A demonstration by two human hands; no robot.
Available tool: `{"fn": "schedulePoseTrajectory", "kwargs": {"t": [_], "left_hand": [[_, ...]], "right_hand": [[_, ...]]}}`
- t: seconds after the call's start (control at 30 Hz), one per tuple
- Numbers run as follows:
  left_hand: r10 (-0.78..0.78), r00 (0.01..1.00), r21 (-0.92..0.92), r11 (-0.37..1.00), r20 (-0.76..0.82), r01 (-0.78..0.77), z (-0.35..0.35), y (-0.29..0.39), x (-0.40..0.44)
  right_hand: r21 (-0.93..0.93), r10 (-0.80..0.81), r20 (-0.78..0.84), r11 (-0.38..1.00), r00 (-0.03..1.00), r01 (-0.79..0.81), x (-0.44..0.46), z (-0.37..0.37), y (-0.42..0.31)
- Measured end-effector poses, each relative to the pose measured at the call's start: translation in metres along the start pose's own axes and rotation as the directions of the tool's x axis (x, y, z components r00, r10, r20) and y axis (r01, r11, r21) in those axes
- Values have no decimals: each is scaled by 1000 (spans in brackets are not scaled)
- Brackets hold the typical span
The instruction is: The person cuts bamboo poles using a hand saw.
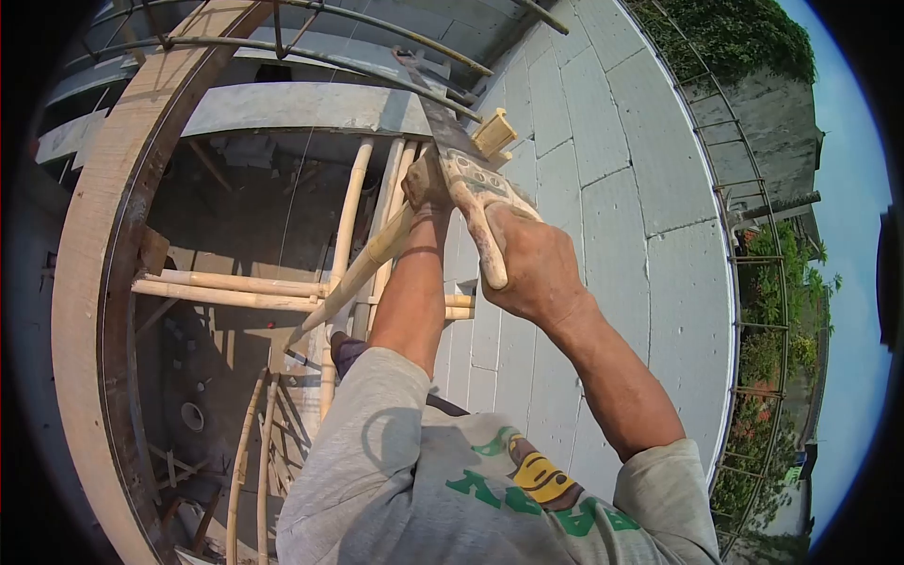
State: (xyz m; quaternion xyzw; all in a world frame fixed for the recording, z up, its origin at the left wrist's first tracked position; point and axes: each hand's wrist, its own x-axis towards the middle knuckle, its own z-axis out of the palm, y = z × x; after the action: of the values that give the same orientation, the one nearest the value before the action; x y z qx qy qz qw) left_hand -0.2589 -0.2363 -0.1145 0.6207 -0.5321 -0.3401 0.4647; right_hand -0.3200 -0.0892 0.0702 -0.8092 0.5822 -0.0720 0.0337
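Observation:
My right hand (532, 259) is closed around the pale, worn handle of a hand saw (463, 155). Its dark blade stretches away from me toward the upper left, up to the steel bars. Just left of it, my left hand (428, 184) is wrapped around a bamboo pole (367, 264) that slants from the lower left up to the right. Beyond that fist, a pale yellow bamboo end (492, 134) sticks out right of the blade. Whether the teeth touch the bamboo is hidden by the blade and my hands.
A light grey block wall (617, 245) runs along the right. On the left stands a long wooden formwork board (104, 282). Several bamboo poles (348, 217) form a scaffold above a deep drop to the floor. Steel rebar (320, 55) crosses the top; a rebar cage (753, 264) lines the far right.

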Motion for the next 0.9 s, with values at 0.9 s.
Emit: {"fn": "schedulePoseTrajectory", "kwargs": {"t": [0.9], "left_hand": [[-3,757,-280,928,654,246,-64,11,-12]], "right_hand": [[139,-57,-227,986,972,90,-2,31,10]]}}
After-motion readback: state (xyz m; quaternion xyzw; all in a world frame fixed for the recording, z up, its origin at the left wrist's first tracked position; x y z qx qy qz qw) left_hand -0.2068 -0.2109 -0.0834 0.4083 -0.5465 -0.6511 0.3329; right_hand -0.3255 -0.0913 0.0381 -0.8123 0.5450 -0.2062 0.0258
